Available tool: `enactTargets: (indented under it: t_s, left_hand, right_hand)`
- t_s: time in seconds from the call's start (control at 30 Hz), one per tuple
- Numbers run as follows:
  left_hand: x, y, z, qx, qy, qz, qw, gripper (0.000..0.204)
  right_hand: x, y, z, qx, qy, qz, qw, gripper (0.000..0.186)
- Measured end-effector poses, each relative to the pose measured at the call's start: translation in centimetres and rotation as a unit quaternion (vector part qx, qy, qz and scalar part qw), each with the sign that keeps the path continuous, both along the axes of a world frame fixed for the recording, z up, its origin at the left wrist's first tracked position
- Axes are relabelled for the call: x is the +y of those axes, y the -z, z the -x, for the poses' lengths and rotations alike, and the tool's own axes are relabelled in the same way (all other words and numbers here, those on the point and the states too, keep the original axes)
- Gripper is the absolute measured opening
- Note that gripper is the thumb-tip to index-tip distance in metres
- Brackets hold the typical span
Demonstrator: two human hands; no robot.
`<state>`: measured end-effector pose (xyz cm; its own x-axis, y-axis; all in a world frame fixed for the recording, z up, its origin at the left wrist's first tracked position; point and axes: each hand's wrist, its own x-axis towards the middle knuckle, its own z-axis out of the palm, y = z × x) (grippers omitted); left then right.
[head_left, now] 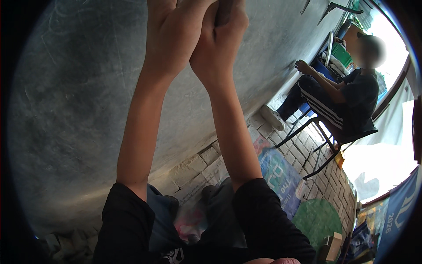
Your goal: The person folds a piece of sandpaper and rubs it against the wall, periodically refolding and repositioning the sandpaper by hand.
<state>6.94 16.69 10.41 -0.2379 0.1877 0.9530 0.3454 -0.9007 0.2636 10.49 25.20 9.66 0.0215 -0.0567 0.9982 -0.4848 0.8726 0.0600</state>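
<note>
Evidently both arms are raised well up in front of the wall (79, 97), so the left hand (173, 37) and the right hand (220, 50) sit at the upper edge of the view. They press or overlap along their inner sides, wrists apart below, perhaps so that each can steady the other. The fingertips are cut off, so I cannot tell whether the fingers are spread, curled or closed on anything; a dark patch by the right thumb could be shadow or a small object. The grey wall is the thing nearest them, rising behind both hands, though whether they touch it is unclear. Both black sleeves (125, 220) end near the elbows, which leaves the forearms bare. Off to the right, another person sits on a chair (323, 127), turned toward the wall, forearms forward, probably to rest them over the lap. A printed sheet (281, 178) lies flat on the paving (263, 128), likely as a ground cover, with a green mat (314, 218) beside it and a box (332, 247) at the mat's edge
</note>
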Motion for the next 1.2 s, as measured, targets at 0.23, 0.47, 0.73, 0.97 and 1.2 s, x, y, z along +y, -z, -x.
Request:
enactTargets:
  t_s: [0.23,0.47,0.73,0.97,1.2]
  left_hand:
    - [0.8,0.0,0.6,0.066,0.039,-0.053,0.996,0.084]
    - [1.4,-0.1,0.7,0.146,-0.12,-0.058,0.98,0.087]
    - [0.3,0.2,0.2,0.178,-0.145,-0.058,0.972,0.091]
    - [0.1,0.1,0.2,0.207,-0.105,-0.052,0.971,0.095]
    - [-0.4,-0.1,0.3,0.184,-0.06,-0.014,0.981,0.111]
  right_hand:
    - [1.4,0.4,0.1,-0.019,-0.025,0.017,0.999,0.066]
    - [1.3,0.3,0.0,-0.026,-0.02,0.028,0.999,0.065]
    - [1.2,0.3,0.3,-0.032,-0.016,0.038,0.999,0.063]
    - [0.8,0.4,0.5,-0.034,-0.012,0.045,0.998,0.061]
    - [0.8,0.6,0.3,-0.037,-0.012,0.05,0.998,0.06]
